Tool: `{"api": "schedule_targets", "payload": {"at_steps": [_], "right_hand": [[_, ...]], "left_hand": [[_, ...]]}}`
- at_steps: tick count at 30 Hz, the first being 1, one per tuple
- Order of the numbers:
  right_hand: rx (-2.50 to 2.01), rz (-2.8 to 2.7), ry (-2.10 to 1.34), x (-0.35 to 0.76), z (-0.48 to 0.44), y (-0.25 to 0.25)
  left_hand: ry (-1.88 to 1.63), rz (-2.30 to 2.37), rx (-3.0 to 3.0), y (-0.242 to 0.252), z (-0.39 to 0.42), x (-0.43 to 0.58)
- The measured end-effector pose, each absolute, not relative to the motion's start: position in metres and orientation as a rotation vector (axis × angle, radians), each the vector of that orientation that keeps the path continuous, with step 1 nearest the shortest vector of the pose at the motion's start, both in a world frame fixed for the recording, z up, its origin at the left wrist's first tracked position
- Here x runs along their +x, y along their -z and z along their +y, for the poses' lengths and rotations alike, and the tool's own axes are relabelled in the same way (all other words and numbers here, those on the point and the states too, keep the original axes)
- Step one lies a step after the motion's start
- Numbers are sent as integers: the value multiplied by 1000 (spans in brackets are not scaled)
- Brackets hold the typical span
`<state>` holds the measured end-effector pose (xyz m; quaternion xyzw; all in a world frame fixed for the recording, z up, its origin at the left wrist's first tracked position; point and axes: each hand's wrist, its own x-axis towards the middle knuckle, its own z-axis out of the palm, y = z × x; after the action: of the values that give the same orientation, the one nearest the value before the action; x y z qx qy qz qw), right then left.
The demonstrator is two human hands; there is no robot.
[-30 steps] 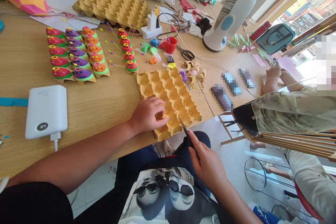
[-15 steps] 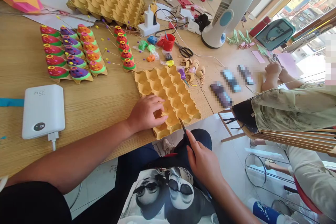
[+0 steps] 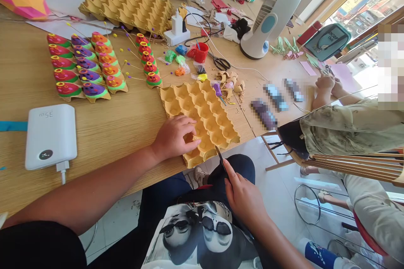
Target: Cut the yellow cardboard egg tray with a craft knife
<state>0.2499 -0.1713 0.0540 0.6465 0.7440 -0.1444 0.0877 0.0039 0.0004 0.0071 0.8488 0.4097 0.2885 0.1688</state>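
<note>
A yellow pulp egg tray (image 3: 208, 111) lies at the table's front edge, its near corner reaching slightly past it. My left hand (image 3: 176, 136) presses on the tray's left side, thumb and fingers curved over the cups and gripping the ridge between them. In my right hand (image 3: 243, 193) is a dark, narrow knife (image 3: 221, 160), index finger along its back. The blade tip touches the tray's near edge between two cups. The knife's handle is mostly hidden in my palm.
Painted egg-cup strips (image 3: 88, 67) stand at left behind a white power bank (image 3: 50, 136). Torn tray scraps (image 3: 232, 84), black scissors (image 3: 221, 63), a red cup (image 3: 201, 52) and a fan (image 3: 269, 19) lie beyond the tray. Another person's hands (image 3: 328, 86) work at right.
The view has shifted slightly. Both hands keep nearly the same places, and the knife stays at the tray's near edge.
</note>
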Motion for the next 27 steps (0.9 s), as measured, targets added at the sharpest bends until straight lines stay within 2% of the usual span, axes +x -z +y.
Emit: {"api": "schedule_targets", "payload": {"at_steps": [11, 27], "right_hand": [[1987, 2378, 443, 268, -172, -81], [1988, 2236, 426, 231, -120, -84]], "left_hand": [[-819, 1158, 2398, -6, 1, 4], [-824, 1143, 2410, -6, 2, 4]]}}
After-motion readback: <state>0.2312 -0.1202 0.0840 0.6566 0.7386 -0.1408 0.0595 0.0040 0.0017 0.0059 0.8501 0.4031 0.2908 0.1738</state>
